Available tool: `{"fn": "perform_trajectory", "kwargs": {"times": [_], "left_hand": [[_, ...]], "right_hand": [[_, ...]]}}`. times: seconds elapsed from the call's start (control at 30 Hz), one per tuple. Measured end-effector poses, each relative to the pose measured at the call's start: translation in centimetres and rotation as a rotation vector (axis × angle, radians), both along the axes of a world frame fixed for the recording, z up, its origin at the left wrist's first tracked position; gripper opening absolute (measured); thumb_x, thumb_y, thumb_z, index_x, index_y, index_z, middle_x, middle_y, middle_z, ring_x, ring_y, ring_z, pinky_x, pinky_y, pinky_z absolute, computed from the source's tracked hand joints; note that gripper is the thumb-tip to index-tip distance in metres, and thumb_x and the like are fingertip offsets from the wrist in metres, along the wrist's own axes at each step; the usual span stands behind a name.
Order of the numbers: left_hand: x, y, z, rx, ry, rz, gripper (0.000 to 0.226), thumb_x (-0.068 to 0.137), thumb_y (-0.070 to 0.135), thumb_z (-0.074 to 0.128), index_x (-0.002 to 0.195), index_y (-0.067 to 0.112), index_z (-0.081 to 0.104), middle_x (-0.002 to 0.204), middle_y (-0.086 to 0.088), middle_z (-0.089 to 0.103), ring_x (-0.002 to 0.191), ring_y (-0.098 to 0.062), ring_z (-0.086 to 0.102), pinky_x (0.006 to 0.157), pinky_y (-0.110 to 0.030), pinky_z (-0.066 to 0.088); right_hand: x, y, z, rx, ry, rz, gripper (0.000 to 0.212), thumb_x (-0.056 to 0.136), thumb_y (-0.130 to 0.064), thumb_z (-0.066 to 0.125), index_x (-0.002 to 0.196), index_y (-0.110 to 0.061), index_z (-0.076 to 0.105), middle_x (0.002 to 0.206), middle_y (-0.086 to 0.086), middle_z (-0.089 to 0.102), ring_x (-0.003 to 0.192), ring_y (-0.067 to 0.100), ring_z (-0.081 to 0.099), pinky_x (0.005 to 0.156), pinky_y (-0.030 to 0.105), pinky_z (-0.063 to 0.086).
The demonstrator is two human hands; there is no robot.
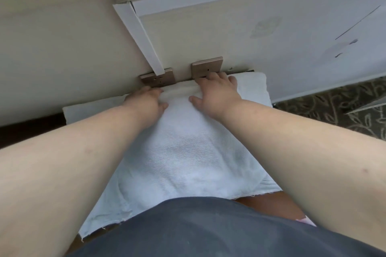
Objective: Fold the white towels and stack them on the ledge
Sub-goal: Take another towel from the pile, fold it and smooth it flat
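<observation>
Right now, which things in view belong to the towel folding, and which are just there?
Part of the job:
- white towel, spread out in front of the person
- left hand, at its far edge
- right hand, resting on its far edge

Just there:
- two wall sockets
- white strip on the wall
- patterned carpet

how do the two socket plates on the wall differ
The left socket plate has a white strip running down over its top and its socket holes facing the camera; the right socket plate has no strip across it. The left hand lies just below the left plate, while fingertips of the right hand reach the right plate's lower edge. Both are bronze-coloured and sit just above the white towel.
</observation>
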State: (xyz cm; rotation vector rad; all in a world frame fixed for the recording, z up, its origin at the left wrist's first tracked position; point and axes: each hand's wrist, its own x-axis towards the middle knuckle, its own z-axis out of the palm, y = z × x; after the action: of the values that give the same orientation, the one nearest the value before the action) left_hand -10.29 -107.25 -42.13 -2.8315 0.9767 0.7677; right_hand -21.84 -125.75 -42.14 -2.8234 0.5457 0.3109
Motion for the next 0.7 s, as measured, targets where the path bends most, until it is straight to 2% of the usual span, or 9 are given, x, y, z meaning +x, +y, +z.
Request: {"fn": "perform_trajectory", "kwargs": {"times": [0.1, 0.23, 0.33, 0.4, 0.47, 0.57, 0.7], "left_hand": [[0.7, 1.1, 0.3, 0.024, -0.026, -0.023, 0.053, 0.089, 0.059, 0.051, 0.127, 0.022, 0.055, 0.128, -0.010, 0.053, 0.120, -0.030, 0.049, 0.097, -0.035, 0.043], [2.0, 4.1, 0.7, 0.063, -0.009, 0.025, 0.044, 0.090, 0.054, 0.054, 0.117, 0.019, 0.057, 0.120, -0.009, 0.060, 0.108, -0.030, 0.056, 0.091, -0.038, 0.048], [2.5, 5.7, 0.9, 0.042, -0.024, 0.074, 0.041, 0.092, 0.049, 0.056, 0.118, 0.017, 0.053, 0.114, -0.012, 0.063, 0.101, -0.033, 0.059, 0.087, -0.038, 0.049], [2.2, 6.6, 1.1, 0.001, -0.010, 0.113, 0.044, 0.093, 0.049, 0.053, 0.124, 0.017, 0.051, 0.114, -0.013, 0.064, 0.100, -0.034, 0.060, 0.085, -0.036, 0.049], [1.7, 7.5, 1.7, -0.058, -0.003, 0.121, 0.040, 0.096, 0.049, 0.047, 0.120, 0.018, 0.052, 0.107, -0.012, 0.065, 0.095, -0.033, 0.060, 0.078, -0.034, 0.047], [0.7, 9.1, 3.3, -0.225, 0.005, 0.166, 0.029, 0.095, 0.049, 0.044, 0.103, 0.024, 0.055, 0.093, -0.006, 0.065, 0.087, -0.030, 0.059, 0.073, -0.036, 0.047], [-2.1, 10.4, 6.0, -0.384, 0.029, 0.265, 0.022, 0.092, 0.053, 0.048, 0.105, 0.036, 0.052, 0.099, 0.005, 0.065, 0.092, -0.022, 0.058, 0.075, -0.034, 0.045]], "right_hand": [[0.8, -1.0, 0.3, 0.010, 0.017, 0.041, 0.053, 0.077, -0.068, 0.052, 0.115, -0.032, 0.065, 0.120, 0.000, 0.053, 0.122, 0.028, 0.041, 0.102, 0.044, 0.023], [0.9, -2.5, 0.6, 0.028, 0.043, 0.053, 0.061, 0.074, -0.077, 0.052, 0.111, -0.029, 0.061, 0.115, 0.000, 0.060, 0.116, 0.027, 0.052, 0.103, 0.047, 0.026], [0.5, -2.5, 1.1, 0.028, -0.087, 0.101, 0.050, 0.078, -0.071, 0.057, 0.099, -0.026, 0.055, 0.103, 0.003, 0.065, 0.101, 0.029, 0.060, 0.086, 0.040, 0.035], [0.1, -1.7, 1.8, 0.059, -0.159, 0.118, 0.044, 0.080, -0.066, 0.059, 0.090, -0.025, 0.046, 0.094, 0.005, 0.065, 0.089, 0.030, 0.060, 0.071, 0.035, 0.035], [-0.4, -0.6, 2.8, 0.101, -0.194, 0.094, 0.041, 0.081, -0.063, 0.058, 0.086, -0.025, 0.042, 0.083, 0.001, 0.061, 0.076, 0.028, 0.056, 0.061, 0.033, 0.032], [-1.3, 1.6, 4.6, 0.177, -0.239, 0.050, 0.033, 0.082, -0.056, 0.057, 0.084, -0.026, 0.043, 0.072, -0.008, 0.054, 0.068, 0.022, 0.051, 0.054, 0.032, 0.033], [-1.8, 6.3, 7.0, 0.277, -0.236, 0.055, 0.027, 0.082, -0.046, 0.056, 0.075, -0.028, 0.037, 0.066, -0.012, 0.049, 0.061, 0.013, 0.047, 0.048, 0.029, 0.028]]}}
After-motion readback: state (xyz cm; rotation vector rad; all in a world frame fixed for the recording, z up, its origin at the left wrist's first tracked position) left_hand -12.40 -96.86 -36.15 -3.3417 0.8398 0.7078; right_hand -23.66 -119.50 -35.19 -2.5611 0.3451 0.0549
